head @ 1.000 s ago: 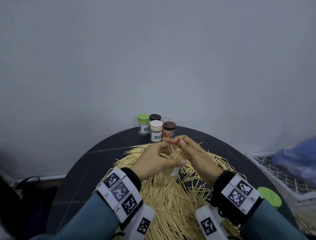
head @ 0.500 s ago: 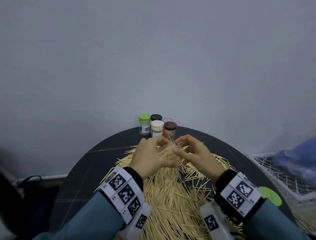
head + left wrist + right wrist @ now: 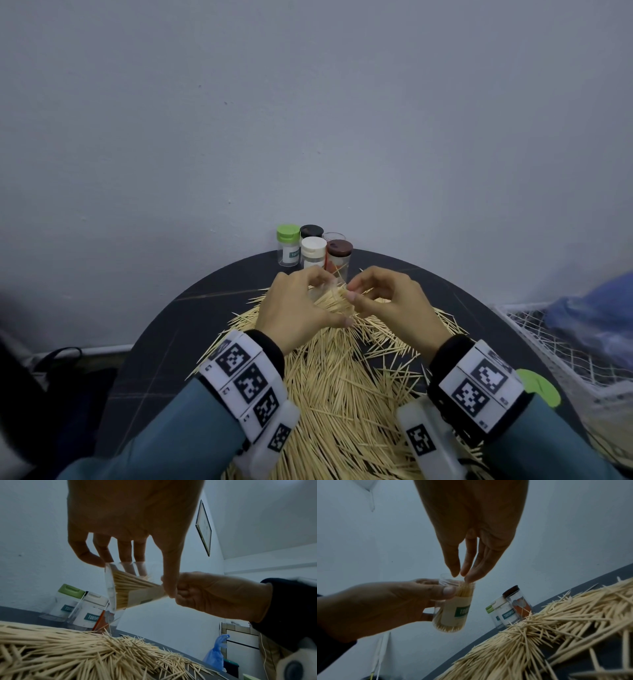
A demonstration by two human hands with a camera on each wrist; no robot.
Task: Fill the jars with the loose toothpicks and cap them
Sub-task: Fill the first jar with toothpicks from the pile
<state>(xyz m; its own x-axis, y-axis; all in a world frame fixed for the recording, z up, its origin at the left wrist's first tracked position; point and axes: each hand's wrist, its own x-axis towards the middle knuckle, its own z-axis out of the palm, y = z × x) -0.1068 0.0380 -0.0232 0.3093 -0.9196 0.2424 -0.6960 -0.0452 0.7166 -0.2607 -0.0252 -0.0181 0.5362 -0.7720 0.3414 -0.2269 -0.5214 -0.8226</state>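
My left hand (image 3: 298, 308) grips a clear, labelled jar (image 3: 453, 609) packed with toothpicks, tilted above the pile with its open mouth toward my right hand (image 3: 394, 301). The right fingertips (image 3: 467, 577) gather at that mouth and pinch the ends of the toothpicks (image 3: 133, 582) sticking into the jar (image 3: 109, 588). Loose toothpicks (image 3: 335, 387) cover the dark round table (image 3: 164, 342) under both hands. In the head view the jar is mostly hidden between the hands.
Capped jars stand at the table's far edge: green (image 3: 287, 245), black (image 3: 311, 231), white (image 3: 313, 251) and brown (image 3: 339, 253), with an uncapped clear jar (image 3: 334, 236) behind. A green lid (image 3: 537, 387) lies at the right edge. A white wire basket (image 3: 565, 342) with blue plastic sits to the right.
Both hands moved slightly away from me toward the back jars. The jar, seen hanging below my left thumb a second ago, has tipped and now lies hidden between the hands.
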